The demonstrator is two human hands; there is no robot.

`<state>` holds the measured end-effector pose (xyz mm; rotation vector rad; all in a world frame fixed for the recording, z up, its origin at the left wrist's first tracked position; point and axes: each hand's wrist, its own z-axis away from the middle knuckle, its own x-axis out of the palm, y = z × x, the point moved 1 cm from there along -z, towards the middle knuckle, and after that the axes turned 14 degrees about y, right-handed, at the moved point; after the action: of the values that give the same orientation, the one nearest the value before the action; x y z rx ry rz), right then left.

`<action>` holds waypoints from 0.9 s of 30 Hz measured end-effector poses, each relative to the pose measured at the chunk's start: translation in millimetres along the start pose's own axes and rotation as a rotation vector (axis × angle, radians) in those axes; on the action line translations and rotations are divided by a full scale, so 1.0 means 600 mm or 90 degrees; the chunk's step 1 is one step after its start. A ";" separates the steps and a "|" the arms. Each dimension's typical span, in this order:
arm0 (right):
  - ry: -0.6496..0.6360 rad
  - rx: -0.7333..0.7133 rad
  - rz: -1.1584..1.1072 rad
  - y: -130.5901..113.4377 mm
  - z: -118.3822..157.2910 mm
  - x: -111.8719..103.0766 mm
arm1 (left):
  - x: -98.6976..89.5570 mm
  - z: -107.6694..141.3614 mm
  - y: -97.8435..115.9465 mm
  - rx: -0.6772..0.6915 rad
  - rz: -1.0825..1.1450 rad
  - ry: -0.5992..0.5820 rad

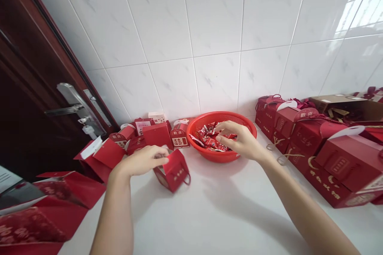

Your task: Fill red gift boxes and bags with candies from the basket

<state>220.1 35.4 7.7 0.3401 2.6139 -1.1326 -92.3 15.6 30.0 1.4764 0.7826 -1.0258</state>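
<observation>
Small red wrapped packets (211, 142) lie just below and left of the right hand's (241, 140) empty, loosely parted fingers; the left hand (143, 162) grips a tilted red cardboard box (176, 171).

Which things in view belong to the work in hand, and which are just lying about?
In use, as far as one view shows:
- red box, held by the left hand
- basket, with the right hand over it
- wrapped packets inside

Probably just lying about:
- closed boxes on the right
- cardboard box
- keys in the door
</observation>
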 end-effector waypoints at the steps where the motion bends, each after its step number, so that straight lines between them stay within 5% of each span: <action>1: -0.034 0.018 -0.004 0.004 0.000 0.001 | 0.005 0.005 0.021 0.056 0.038 -0.031; 6: -0.220 0.018 -0.022 0.011 0.000 -0.010 | 0.060 0.010 0.119 0.244 0.070 -0.067; 11: -0.364 0.004 -0.027 0.006 0.000 -0.031 | 0.105 0.019 0.160 0.336 -0.053 0.073; 15: -0.397 0.011 0.003 -0.002 0.005 -0.043 | 0.113 0.032 0.169 0.433 -0.109 0.154; 23: -0.537 0.030 0.160 -0.033 0.027 -0.046 | 0.117 0.060 0.186 0.426 -0.107 -0.014; 27: -0.525 0.074 0.300 -0.053 0.046 -0.038 | 0.115 0.070 0.186 0.439 -0.052 -0.066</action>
<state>235.3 -8.5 18.9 0.3801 1.6472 -0.9735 28.4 -48.3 12.7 1.9531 0.4255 -1.5161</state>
